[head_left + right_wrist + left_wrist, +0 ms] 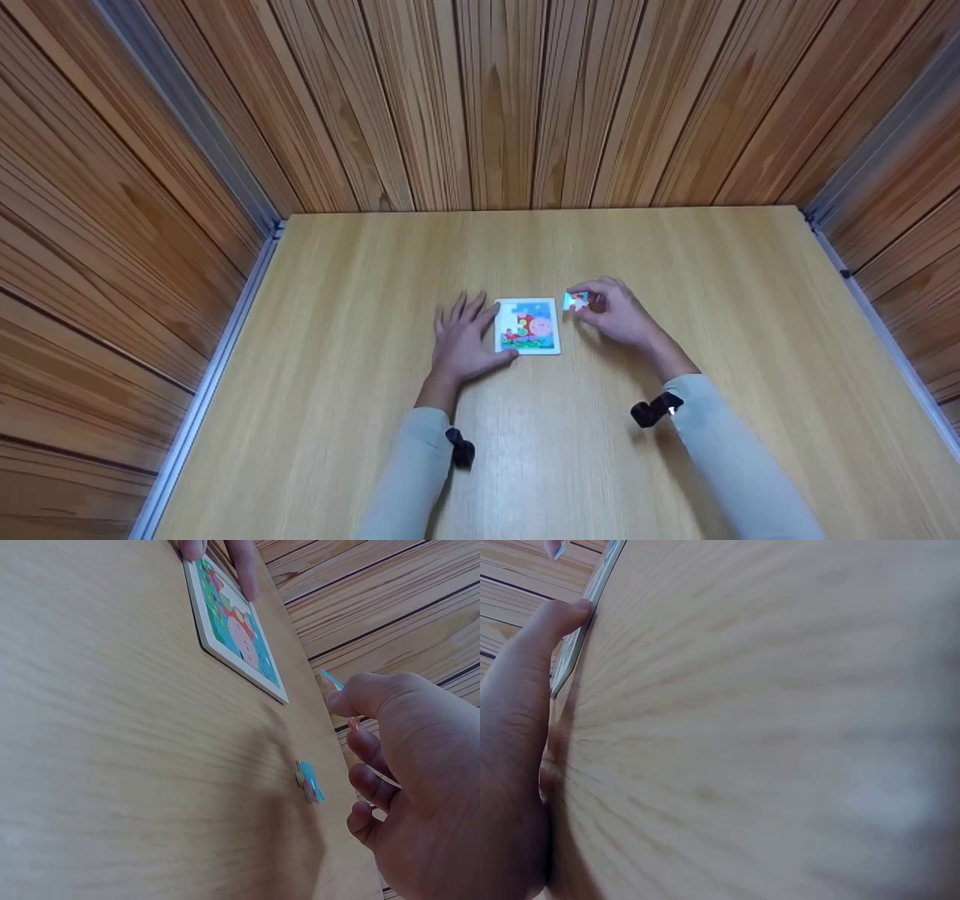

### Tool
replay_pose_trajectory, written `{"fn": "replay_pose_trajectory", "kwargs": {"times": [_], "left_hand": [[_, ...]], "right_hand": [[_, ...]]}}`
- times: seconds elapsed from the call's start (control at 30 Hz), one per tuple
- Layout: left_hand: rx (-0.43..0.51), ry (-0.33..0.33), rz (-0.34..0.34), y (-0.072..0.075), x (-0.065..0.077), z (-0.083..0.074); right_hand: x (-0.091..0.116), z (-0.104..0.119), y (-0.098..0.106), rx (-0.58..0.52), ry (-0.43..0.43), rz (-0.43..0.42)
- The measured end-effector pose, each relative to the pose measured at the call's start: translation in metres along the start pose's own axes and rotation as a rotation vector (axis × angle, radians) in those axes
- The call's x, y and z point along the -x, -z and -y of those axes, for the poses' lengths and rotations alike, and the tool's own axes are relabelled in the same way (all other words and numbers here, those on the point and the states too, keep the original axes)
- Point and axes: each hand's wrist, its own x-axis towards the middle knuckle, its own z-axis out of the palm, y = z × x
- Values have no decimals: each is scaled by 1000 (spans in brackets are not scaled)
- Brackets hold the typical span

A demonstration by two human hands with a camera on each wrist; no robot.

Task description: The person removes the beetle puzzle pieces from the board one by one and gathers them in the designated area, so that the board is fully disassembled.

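Flat square puzzle board (528, 327) with glossy cartoon print, lay on pale wood-grain table (337, 390), edges square to table, left hand (463, 337) spread flat beside it, right hand (611, 310) pinched small thin piece (575, 301) near board's far right corner, another loose piece (308, 781) flat on tabletop.

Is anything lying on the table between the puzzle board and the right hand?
Yes. The right wrist view shows a loose piece flat on the table, between the board and the right hand, which pinches another piece.
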Motion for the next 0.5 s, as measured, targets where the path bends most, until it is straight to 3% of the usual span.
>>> {"fn": "replay_pose_trajectory", "kwargs": {"times": [0.5], "left_hand": [[-10, 5, 1, -1, -1, -1]], "right_hand": [[11, -17, 19, 14, 34, -37]]}}
